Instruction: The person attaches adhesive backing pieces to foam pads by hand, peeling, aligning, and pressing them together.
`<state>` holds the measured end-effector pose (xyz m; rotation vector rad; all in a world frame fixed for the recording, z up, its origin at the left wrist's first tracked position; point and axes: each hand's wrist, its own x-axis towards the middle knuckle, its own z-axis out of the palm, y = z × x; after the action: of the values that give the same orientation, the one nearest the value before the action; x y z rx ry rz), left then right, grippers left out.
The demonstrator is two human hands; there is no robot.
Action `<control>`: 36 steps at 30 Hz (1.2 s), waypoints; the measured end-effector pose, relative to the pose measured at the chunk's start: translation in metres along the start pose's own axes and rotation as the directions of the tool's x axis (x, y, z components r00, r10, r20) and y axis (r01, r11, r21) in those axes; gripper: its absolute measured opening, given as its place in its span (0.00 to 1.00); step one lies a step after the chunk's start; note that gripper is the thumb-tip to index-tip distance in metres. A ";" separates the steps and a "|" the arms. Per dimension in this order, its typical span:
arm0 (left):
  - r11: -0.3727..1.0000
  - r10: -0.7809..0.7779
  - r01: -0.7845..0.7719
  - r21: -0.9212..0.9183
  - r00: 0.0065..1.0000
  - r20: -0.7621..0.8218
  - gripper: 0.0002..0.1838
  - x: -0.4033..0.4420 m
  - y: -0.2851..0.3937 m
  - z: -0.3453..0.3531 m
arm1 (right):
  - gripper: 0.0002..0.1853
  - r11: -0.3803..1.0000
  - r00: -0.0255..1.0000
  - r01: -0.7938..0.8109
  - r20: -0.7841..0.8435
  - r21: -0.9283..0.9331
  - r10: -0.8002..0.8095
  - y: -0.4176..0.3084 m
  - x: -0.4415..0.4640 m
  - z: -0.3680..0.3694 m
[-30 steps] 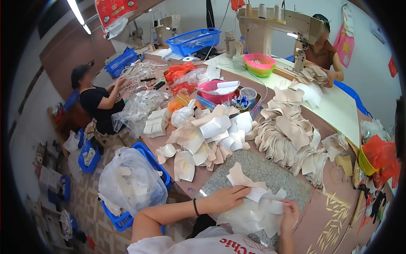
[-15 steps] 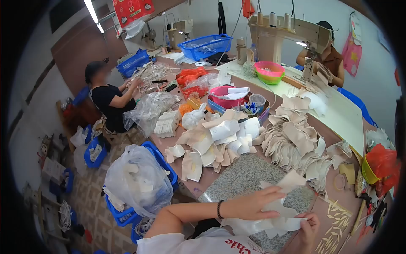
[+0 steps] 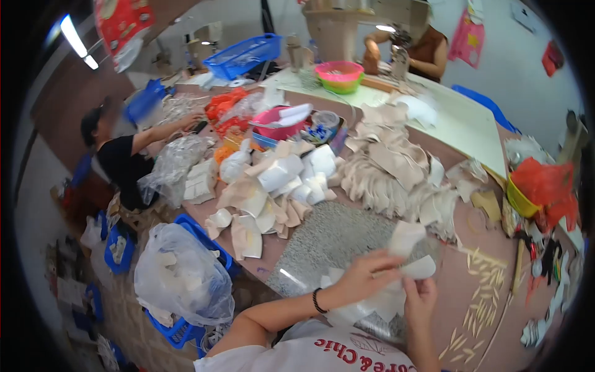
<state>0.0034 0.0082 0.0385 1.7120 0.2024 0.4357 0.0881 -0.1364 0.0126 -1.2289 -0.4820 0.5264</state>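
My left hand, a dark bracelet on its wrist, is closed on a pale shoe-upper-like piece that stands up past its fingertips. Close beside it, my right hand pinches the lower edge of a small white piece with a rounded end. Several more thin white pieces lie below my left hand, partly covered by it, on the speckled grey stone slab.
A heap of beige cut pieces lies beyond the slab, with white and beige ones left of it. Slim pale strips lie at right. A bagged blue basket stands at lower left. Two other people work nearby.
The camera view has turned, shifting the scene leftward. My right hand has come up close to my left, with the white piece in its fingers. The person at left now stretches an arm over the table.
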 end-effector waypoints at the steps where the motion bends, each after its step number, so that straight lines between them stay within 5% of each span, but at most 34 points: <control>1: 0.974 -0.103 0.100 -0.203 0.995 -0.001 0.16 0.001 -0.007 -0.001 | 0.14 0.999 0.998 0.029 -0.048 -0.046 -0.031 0.003 0.002 -0.006; 2: 0.900 -0.207 0.196 -0.388 0.978 0.015 0.19 0.004 -0.017 -0.005 | 0.12 0.999 0.995 0.036 -0.088 -0.022 -0.037 0.000 0.005 -0.007; 7: 0.814 -0.273 0.190 -0.548 0.959 -0.073 0.21 0.008 -0.021 -0.010 | 0.12 0.987 0.990 -0.140 0.019 0.075 0.139 -0.002 0.008 -0.013; 11: 0.813 -0.317 0.267 -0.517 0.948 -0.008 0.20 0.007 -0.024 -0.004 | 0.07 0.998 0.991 -0.066 0.121 0.012 0.065 0.003 0.009 -0.003; 20: 0.746 -0.347 0.346 -0.569 0.931 0.111 0.18 0.001 -0.028 0.000 | 0.05 0.991 0.994 -0.106 -0.004 -0.081 0.106 0.001 0.015 0.005; 36: 0.739 -0.379 0.339 -0.582 0.924 0.057 0.18 0.002 -0.023 0.006 | 0.05 0.986 0.999 -0.039 -0.013 -0.160 0.038 0.013 0.016 0.006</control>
<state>0.0103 0.0080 0.0152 1.0136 0.3981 0.2258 0.0956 -0.1189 0.0022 -1.3965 -0.5006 0.5220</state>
